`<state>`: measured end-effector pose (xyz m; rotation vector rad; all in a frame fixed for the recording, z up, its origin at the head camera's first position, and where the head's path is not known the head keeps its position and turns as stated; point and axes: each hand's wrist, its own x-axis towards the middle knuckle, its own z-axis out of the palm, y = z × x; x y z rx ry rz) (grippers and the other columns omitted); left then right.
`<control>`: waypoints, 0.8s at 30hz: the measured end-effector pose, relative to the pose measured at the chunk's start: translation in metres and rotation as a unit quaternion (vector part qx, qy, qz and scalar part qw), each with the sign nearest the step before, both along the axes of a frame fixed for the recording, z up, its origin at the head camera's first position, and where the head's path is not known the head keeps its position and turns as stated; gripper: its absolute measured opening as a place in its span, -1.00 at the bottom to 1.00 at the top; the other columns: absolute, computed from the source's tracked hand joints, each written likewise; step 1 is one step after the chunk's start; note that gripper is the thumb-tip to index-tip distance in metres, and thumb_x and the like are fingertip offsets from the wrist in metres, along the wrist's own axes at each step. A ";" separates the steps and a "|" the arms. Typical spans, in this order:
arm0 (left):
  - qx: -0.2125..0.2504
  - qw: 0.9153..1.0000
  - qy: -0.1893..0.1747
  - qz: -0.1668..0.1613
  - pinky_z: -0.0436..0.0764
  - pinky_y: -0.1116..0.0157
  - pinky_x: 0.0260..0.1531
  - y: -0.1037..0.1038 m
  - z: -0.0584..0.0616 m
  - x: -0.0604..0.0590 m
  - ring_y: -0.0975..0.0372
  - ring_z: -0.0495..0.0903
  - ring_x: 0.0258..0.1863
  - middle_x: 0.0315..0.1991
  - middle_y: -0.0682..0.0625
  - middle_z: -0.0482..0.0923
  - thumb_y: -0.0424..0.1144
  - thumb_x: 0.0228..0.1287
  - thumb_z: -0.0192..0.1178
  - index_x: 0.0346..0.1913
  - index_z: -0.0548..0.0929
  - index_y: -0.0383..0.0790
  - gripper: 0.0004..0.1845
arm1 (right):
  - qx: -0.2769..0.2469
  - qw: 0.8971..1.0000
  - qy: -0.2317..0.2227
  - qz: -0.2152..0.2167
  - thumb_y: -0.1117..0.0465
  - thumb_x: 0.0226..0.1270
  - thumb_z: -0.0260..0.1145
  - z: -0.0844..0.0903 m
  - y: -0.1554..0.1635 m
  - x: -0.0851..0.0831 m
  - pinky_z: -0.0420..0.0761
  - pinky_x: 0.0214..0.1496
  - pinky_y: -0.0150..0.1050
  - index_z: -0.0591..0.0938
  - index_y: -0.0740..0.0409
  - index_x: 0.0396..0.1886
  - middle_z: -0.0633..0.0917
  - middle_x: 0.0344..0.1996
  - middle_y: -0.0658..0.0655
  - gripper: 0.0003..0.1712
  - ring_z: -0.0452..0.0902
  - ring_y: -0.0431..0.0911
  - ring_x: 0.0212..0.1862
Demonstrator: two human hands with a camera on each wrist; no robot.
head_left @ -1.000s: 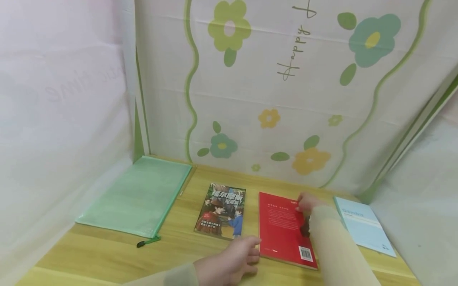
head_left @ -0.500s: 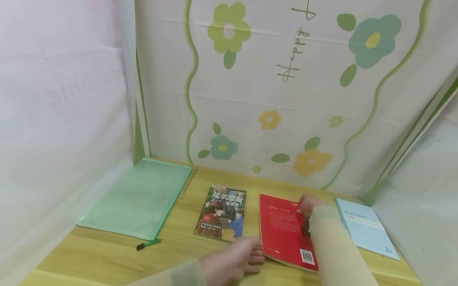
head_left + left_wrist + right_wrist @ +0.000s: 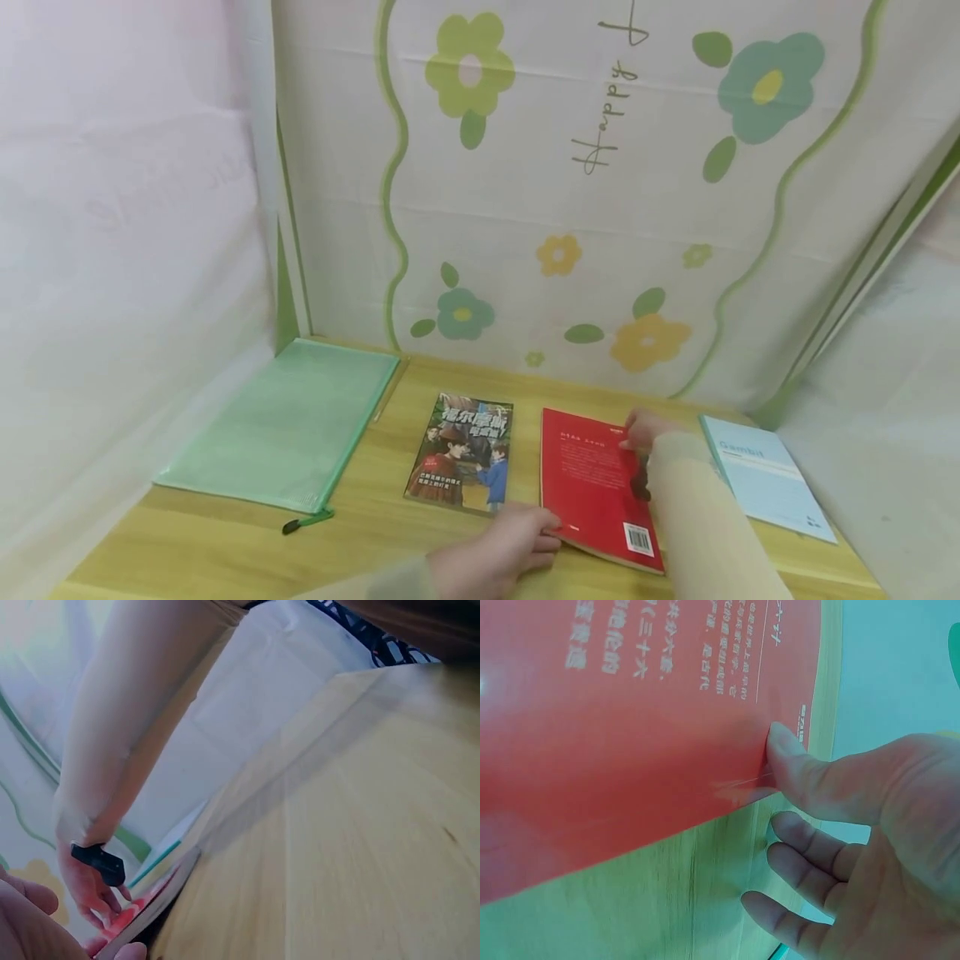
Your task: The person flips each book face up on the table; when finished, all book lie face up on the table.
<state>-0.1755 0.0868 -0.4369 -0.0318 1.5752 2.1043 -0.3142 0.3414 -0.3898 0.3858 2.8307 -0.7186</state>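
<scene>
Light wooden table (image 3: 225, 546), pale yellow grain, glossy. Backdrop behind it is a white cloth (image 3: 525, 208) with wavy green lines, printed flowers – green, teal, yellow – and cursive "Happy" lettering (image 3: 603, 108) running vertically. Left side closed off by a plain pinkish-white sheet (image 3: 112, 250), faint mirrored writing showing through. Right side closed by another pale cloth panel (image 3: 900, 400), green trim along its edge. Cloths meet the tabletop at the back – green corner strip (image 3: 285, 283) at left. Lighting soft, even, diffuse; no hard shadows. No window or floor in view.
</scene>
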 end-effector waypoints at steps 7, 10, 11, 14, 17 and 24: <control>-0.016 1.000 -0.015 0.012 0.57 -0.07 0.07 0.005 0.001 0.001 -0.31 0.50 0.07 0.07 -0.59 0.38 -0.44 0.26 0.08 0.04 0.33 -0.72 -0.60 | -0.013 0.999 -0.022 0.024 0.18 0.21 0.45 -0.006 0.015 -0.009 0.57 -0.15 0.08 0.49 0.28 0.02 0.58 -0.19 0.28 -0.53 0.48 0.19 -0.13; -0.017 1.000 -0.007 0.016 0.57 -0.08 0.06 0.006 0.001 0.002 -0.32 0.50 0.07 0.07 -0.59 0.39 -0.43 0.23 0.09 0.09 0.26 -0.77 -0.51 | -0.037 0.999 -0.028 -0.006 0.15 0.17 0.48 0.001 0.013 -0.003 0.61 -0.24 0.00 0.46 0.26 0.09 0.57 -0.14 0.29 -0.43 0.51 0.18 -0.13; -0.018 1.000 -0.005 0.019 0.58 -0.07 0.05 0.007 0.001 0.002 -0.31 0.50 0.06 0.05 -0.57 0.40 -0.43 0.22 0.09 0.09 0.26 -0.78 -0.50 | -0.045 0.998 -0.028 -0.014 0.14 0.16 0.49 0.003 0.012 -0.001 0.62 -0.26 -0.02 0.45 0.24 0.10 0.57 -0.12 0.29 -0.41 0.51 0.18 -0.14; -0.018 1.000 -0.001 0.021 0.57 -0.08 0.05 0.007 0.001 0.003 -0.29 0.51 0.05 0.07 -0.58 0.38 -0.42 0.19 0.09 0.10 0.22 -0.80 -0.46 | -0.045 0.999 -0.017 -0.009 0.15 0.19 0.46 0.004 0.012 0.001 0.59 -0.28 -0.07 0.49 0.24 0.07 0.60 -0.12 0.27 -0.49 0.52 0.15 -0.14; -0.019 1.000 -0.003 0.017 0.56 -0.08 0.07 0.006 0.001 0.004 -0.29 0.51 0.06 0.11 -0.62 0.33 -0.42 0.18 0.07 0.13 0.17 -0.82 -0.42 | -0.059 0.998 -0.017 -0.007 0.14 0.24 0.42 0.003 0.013 0.002 0.57 -0.23 -0.03 0.51 0.27 0.05 0.60 -0.10 0.28 -0.53 0.49 0.17 -0.09; -0.025 1.000 -0.004 0.015 0.57 -0.05 0.06 0.004 0.000 0.001 -0.24 0.53 0.04 0.08 -0.53 0.38 -0.40 0.18 0.08 0.13 0.18 -0.79 -0.42 | -0.133 0.990 -0.015 -0.030 0.02 0.25 0.38 0.002 0.013 0.008 0.58 -0.17 0.01 0.41 0.28 0.13 0.50 0.01 0.34 -0.39 0.37 0.26 0.05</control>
